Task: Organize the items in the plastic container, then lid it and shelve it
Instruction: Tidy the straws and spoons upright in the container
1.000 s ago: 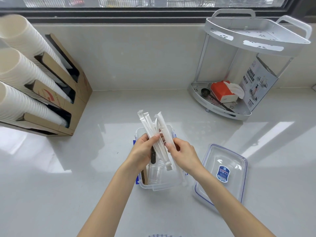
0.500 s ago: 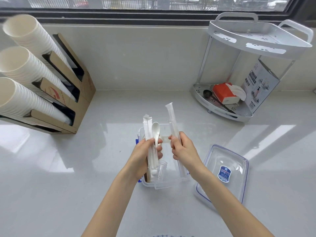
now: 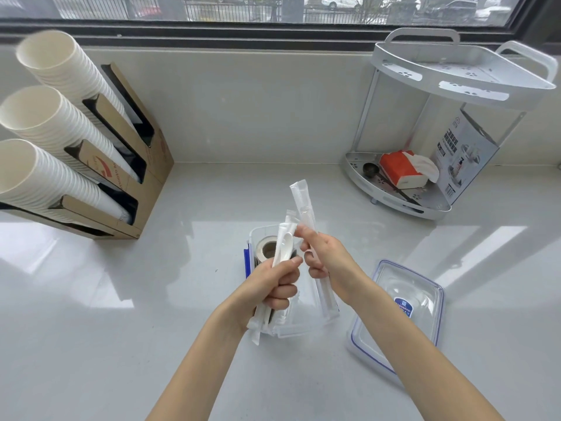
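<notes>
**Sorting still under way, lid off and shelf waiting**

The task looks to be in its first stage. The clear plastic container [image 3: 303,326] sits on the white table [image 3: 151,329] near the middle, open, with a roll of tape [image 3: 267,249] lying at its far end. Its lid [image 3: 403,308] lies flat on the table just to the right, apart from the container, so lidding has not been done. The white two-tier corner shelf [image 3: 455,71] stands at the far right against the wall, well apart from the container; shelving is also left to do.

Both hands are raised over the container. The left hand [image 3: 273,287] is closed in a fist-like grip around a bundle of wrapped utensils [image 3: 280,247], which includes a white plastic spoon; the bundle stands roughly upright, its lower ends poking out below the hand toward the container's near edge. The right hand [image 3: 328,256] pinches a single long wrapped utensil [image 3: 302,202] between thumb and fingers, tilted slightly left at the top, its lower end reaching down into the container. The two hands are just beside each other, nearly touching.

At the far left, a cardboard dispenser [image 3: 130,165] holds stacks of paper cups [image 3: 54,123], which take no part here.
</notes>
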Action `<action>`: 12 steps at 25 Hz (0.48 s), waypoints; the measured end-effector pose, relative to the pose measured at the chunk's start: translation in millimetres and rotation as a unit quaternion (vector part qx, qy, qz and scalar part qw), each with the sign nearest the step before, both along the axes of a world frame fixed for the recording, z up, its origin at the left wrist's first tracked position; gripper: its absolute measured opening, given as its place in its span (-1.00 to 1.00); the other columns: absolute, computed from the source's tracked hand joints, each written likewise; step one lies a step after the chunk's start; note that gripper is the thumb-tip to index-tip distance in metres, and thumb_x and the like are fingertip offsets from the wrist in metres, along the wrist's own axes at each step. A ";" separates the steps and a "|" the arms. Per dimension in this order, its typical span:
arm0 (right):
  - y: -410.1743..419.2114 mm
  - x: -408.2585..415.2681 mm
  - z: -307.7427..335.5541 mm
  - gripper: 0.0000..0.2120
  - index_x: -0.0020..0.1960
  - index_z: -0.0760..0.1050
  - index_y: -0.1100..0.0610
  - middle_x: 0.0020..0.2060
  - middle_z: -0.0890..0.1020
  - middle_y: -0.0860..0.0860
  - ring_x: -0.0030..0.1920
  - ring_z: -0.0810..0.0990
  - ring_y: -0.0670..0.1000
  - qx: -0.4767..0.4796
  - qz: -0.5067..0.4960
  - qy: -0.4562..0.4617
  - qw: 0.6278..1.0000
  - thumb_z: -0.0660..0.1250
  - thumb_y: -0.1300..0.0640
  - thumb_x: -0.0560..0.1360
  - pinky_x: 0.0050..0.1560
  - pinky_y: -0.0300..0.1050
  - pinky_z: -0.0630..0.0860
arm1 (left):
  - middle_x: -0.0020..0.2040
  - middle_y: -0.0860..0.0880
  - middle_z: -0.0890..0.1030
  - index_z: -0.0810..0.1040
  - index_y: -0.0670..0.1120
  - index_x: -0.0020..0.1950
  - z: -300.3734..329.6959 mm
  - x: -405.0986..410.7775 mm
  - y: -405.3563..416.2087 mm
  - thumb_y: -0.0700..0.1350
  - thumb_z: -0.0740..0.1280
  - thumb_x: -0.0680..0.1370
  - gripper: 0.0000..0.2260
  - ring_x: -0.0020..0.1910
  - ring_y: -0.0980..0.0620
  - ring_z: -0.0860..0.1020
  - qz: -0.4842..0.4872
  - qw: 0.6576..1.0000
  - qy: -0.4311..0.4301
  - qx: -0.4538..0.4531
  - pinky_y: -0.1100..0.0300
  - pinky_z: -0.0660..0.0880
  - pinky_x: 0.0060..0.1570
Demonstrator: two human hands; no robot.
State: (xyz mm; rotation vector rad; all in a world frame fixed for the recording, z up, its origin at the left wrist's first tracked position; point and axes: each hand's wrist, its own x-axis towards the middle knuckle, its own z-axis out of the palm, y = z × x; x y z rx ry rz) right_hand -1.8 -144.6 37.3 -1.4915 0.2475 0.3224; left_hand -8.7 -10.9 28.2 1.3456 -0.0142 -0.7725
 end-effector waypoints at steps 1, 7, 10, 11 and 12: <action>-1.8 2.3 1.9 -0.62 -0.05 0.49 0.25 -0.53 0.34 -0.14 -0.54 0.17 -0.14 0.006 0.018 0.004 1.000 0.21 -0.10 0.51 -0.54 -0.32 0.10 | -0.57 0.15 0.22 0.49 0.01 -0.33 1.7 -2.1 -0.1 -0.09 0.11 0.59 -0.68 -0.66 0.25 0.11 -0.017 1.000 0.001 -0.008 0.45 0.03 -0.68; -10.0 2.8 4.0 -0.63 0.09 0.56 0.16 -0.53 0.33 -0.07 -0.55 0.25 -0.16 0.032 0.120 0.002 0.992 0.18 -0.09 0.53 -0.47 -0.32 0.15 | -0.48 0.13 0.27 0.54 0.02 -0.13 9.8 -9.0 6.5 0.07 0.13 0.50 -0.76 -0.64 0.26 0.12 -0.094 0.991 0.044 -0.082 0.47 0.09 -0.71; -8.3 0.1 5.3 -0.73 -0.12 0.55 0.10 -0.58 0.37 -0.09 -0.59 0.26 -0.17 0.025 0.114 -0.013 0.993 0.15 0.00 0.57 -0.56 -0.40 0.17 | -0.48 0.12 0.30 0.49 -0.02 -0.14 9.7 -10.5 7.5 0.08 0.12 0.49 -0.76 -0.66 0.28 0.14 -0.102 0.986 0.075 -0.112 0.48 0.10 -0.73; -7.1 0.8 4.7 -0.72 -0.21 0.53 0.10 -0.58 0.35 -0.07 -0.61 0.26 -0.17 0.029 0.101 -0.018 0.994 0.15 0.01 0.57 -0.58 -0.40 0.17 | -0.47 0.11 0.31 0.49 -0.03 -0.13 8.8 -9.9 8.1 0.08 0.13 0.48 -0.76 -0.67 0.27 0.15 -0.098 0.984 0.086 -0.121 0.48 0.11 -0.74; -6.5 1.4 3.9 -0.68 -0.28 0.51 0.09 -0.57 0.32 -0.06 -0.62 0.25 -0.17 0.038 0.080 -0.022 0.996 0.16 0.03 0.57 -0.60 -0.41 0.17 | -0.47 0.11 0.32 0.48 -0.04 -0.11 7.6 -9.5 8.7 0.08 0.13 0.48 -0.76 -0.68 0.27 0.16 -0.094 0.983 0.096 -0.125 0.48 0.11 -0.74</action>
